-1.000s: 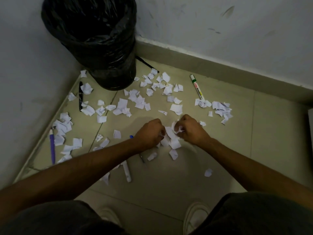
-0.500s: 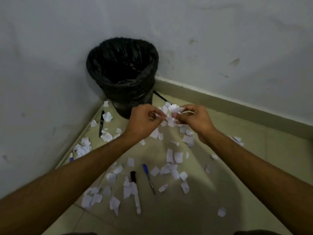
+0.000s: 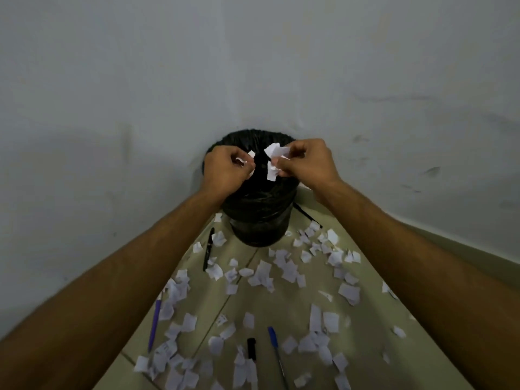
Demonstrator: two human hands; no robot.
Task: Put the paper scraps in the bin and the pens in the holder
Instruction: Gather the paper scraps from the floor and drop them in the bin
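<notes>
Scraps (image 3: 274,160) | pinched in both hands (image 3: 270,164) | over bin (image 3: 260,218)

left hand (image 3: 225,168): fingers curled closed, pinching | right hand (image 3: 305,161): fingers curled closed, pinching | both bare forearms extended forward, hands raised side by side, apart

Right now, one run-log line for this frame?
phase: dumping scraps | left hand: holds paper scraps over bin | right hand: same | pens on floor: untouched
</notes>
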